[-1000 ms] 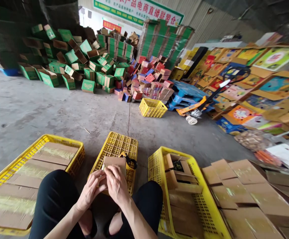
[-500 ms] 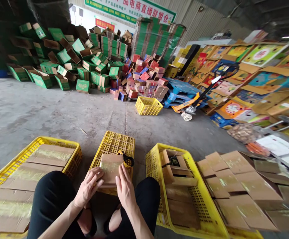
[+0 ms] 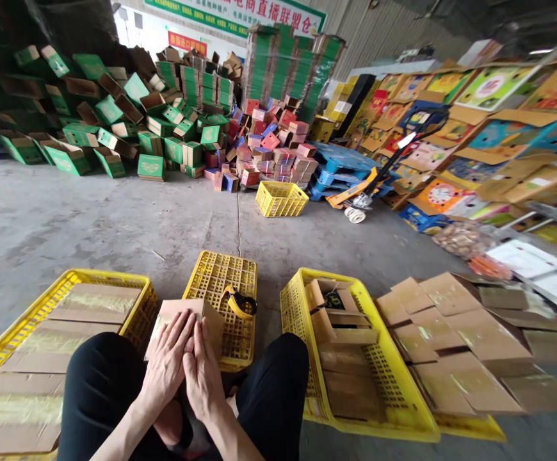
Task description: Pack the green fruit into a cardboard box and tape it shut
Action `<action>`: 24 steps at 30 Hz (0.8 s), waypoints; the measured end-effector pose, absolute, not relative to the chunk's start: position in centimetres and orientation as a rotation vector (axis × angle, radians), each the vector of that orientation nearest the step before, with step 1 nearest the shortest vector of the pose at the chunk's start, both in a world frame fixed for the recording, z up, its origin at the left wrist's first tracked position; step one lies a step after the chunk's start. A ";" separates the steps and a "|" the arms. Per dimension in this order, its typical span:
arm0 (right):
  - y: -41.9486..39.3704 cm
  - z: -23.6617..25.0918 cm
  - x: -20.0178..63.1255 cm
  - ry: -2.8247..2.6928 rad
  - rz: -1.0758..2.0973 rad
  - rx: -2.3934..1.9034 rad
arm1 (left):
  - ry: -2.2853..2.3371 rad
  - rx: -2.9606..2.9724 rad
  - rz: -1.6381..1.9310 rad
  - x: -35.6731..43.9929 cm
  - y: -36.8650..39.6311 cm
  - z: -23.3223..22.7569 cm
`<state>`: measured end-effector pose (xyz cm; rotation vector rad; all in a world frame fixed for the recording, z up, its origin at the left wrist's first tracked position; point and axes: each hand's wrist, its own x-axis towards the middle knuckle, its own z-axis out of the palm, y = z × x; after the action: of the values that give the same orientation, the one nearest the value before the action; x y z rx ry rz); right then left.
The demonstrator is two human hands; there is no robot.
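A small cardboard box (image 3: 215, 328) stands tilted toward me at the left side of an upturned yellow crate (image 3: 211, 266). My left hand (image 3: 169, 352) lies flat on the box's near face with its fingers stretched out. Beside it, my right hand (image 3: 204, 368) is also flat against that face, its fingertips close to the left hand's. Neither hand is wrapped round the box. A yellow and black tape dispenser (image 3: 241, 303) rests on the crate, right of the box.
On my left, a yellow crate (image 3: 148, 301) holds taped boxes. A second crate (image 3: 285, 301) on my right contains boxes, some with open flaps. More taped boxes (image 3: 461, 339) are stacked beyond it. Farther off are a yellow basket (image 3: 282, 208), a pallet jack (image 3: 355, 198) and piled green cartons (image 3: 72, 159).
The box has moved left and tipped toward me, uncovering more of the crate top and the tape dispenser. Both hands have shifted from its sides to lie together on one face.
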<state>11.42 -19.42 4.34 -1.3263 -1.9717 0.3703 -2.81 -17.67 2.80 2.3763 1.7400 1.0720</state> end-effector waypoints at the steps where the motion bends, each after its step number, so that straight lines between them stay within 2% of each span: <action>1: -19.4 4.4 11.1 -1.968 0.378 -1.323 | 1.728 2.405 1.050 -2.8 -17.6 2.9; 6: -19.4 3.1 11.1 -2.000 0.427 -1.271 | 1.816 2.413 1.025 -4.1 -17.1 2.5; 16: -17.6 -3.1 10.7 -1.908 0.527 -1.365 | 1.827 2.193 0.971 -7.9 -16.3 1.2; 24: -16.0 -8.9 14.5 -1.729 0.323 -1.481 | 1.774 2.126 0.998 -9.2 -16.1 0.6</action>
<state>14.55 -16.00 -8.88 -1.4807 -1.7289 0.3230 -9.23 -16.15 0.64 2.1263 1.7743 0.9982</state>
